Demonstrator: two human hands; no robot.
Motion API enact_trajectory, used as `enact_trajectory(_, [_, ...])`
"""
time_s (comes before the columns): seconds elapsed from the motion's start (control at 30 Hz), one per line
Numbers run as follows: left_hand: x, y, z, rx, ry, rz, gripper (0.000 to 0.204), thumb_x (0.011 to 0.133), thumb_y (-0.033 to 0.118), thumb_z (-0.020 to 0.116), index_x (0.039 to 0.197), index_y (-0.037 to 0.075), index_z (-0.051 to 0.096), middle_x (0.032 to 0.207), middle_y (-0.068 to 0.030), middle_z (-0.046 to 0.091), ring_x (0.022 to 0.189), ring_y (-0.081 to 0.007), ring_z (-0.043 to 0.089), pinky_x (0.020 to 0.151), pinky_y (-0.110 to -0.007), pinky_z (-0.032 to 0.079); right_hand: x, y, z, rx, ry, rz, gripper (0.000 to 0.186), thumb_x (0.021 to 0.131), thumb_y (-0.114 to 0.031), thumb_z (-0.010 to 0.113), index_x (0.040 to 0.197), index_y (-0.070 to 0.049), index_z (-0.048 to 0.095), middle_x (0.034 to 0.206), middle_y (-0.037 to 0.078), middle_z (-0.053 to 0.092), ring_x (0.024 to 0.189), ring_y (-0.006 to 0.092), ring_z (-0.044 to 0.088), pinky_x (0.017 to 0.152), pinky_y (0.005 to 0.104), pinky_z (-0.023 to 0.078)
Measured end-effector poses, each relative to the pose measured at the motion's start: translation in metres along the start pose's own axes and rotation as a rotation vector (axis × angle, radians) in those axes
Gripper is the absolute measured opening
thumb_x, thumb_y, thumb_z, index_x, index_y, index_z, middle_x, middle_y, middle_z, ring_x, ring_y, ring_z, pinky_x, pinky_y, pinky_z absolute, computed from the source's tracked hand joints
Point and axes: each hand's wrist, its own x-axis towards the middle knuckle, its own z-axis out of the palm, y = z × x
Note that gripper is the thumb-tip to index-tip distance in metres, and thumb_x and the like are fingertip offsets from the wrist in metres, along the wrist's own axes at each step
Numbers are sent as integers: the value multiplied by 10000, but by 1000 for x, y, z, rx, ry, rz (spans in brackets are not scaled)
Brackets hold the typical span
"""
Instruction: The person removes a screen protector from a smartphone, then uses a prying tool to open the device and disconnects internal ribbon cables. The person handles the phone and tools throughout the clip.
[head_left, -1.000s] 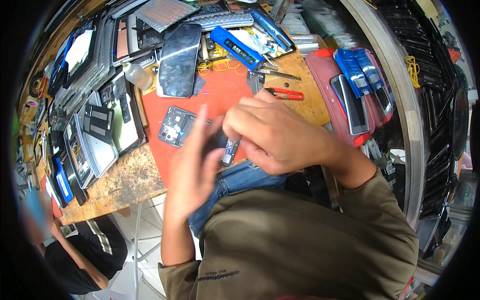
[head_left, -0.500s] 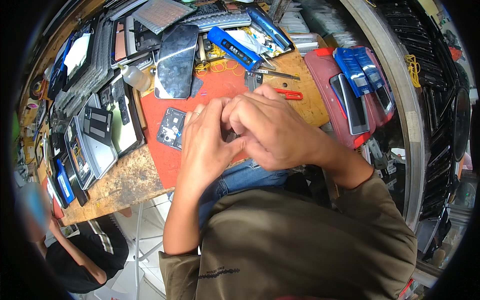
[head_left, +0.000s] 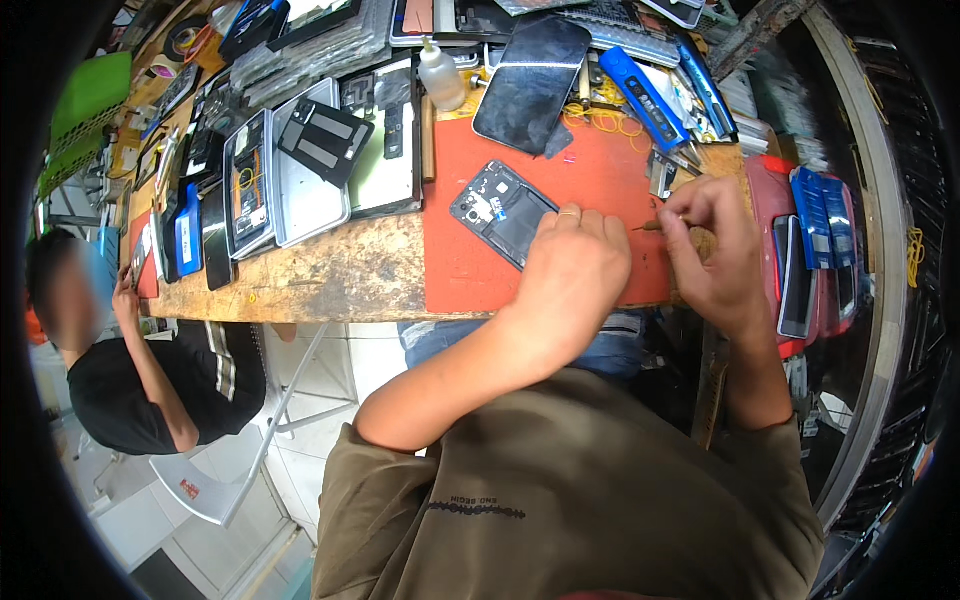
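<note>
An opened smartphone (head_left: pixel 505 215) lies on the red mat (head_left: pixel 465 290), its dark inner frame and camera openings facing up. My left hand (head_left: pixel 575 275) rests over its right end with the fingers curled down. Whatever those fingers close on is hidden beneath them. To the right, apart from the phone, my right hand (head_left: pixel 715 250) pinches a thin pointed tool (head_left: pixel 650 228), its tip toward my left hand. Most of this tool's length is covered by the fingers, so I cannot tell its exact kind.
Behind the mat lie a dark phone screen (head_left: pixel 530 85), a dropper bottle (head_left: pixel 441 77) and a blue handheld tool (head_left: pixel 642 95). Phone parts and trays (head_left: pixel 305 190) crowd the left. A red case (head_left: pixel 765 180) bears phones at right. Another person (head_left: pixel 150 380) sits at far left.
My hands, together before, are now apart: the right has drawn away to the right, showing the pointed tool, and the left is lower over the phone's end. The view has swung left.
</note>
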Motion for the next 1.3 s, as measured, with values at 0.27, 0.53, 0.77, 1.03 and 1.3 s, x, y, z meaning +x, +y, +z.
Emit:
enact_trajectory(0.27, [-67, -137, -112, 178, 553, -606, 98, 1002, 80, 745, 1037, 4, 695, 870, -46, 704, 777, -129, 643, 768, -291, 541, -11, 1, 2, -37, -121, -57, 225, 861, 63, 715, 957, -37, 537, 804, 123, 605, 722, 361, 664, 612, 450, 499])
enact_trajectory(0.53, [-101, -137, -117, 202, 530, -485, 198, 1069, 63, 629, 1217, -10, 738, 1000, -91, 751, 904, -190, 676, 800, -344, 511, -9, -22, 8, 104, -233, -52, 261, 868, 58, 689, 1023, -37, 500, 877, 118, 642, 810, 367, 689, 680, 466, 523])
enact_trajectory(0.77, [-59, -25, -49, -464, 211, -338, 297, 1042, -45, 574, 1308, 26, 685, 1063, -122, 769, 909, -236, 699, 824, -387, 535, -9, -24, 15, 129, -221, -48, 246, 885, 64, 692, 1012, -24, 502, 867, 131, 640, 800, 375, 684, 680, 458, 523])
enact_trajectory(1.03, [-40, -1, -21, -595, 59, -213, 546, 984, -152, 517, 1506, 5, 526, 1154, -185, 756, 981, -354, 676, 880, -445, 544, -7, -25, 17, 127, -202, -130, 260, 852, 105, 701, 996, -16, 520, 847, 138, 617, 749, 362, 669, 651, 437, 521])
enact_trajectory(1.3, [-42, -2, -20, -587, 52, -205, 540, 988, -142, 529, 1508, 4, 530, 1136, -191, 756, 996, -359, 687, 887, -441, 554, -4, -27, 15, 123, -219, -135, 262, 851, 98, 705, 1001, -21, 525, 859, 142, 611, 772, 375, 663, 669, 448, 520])
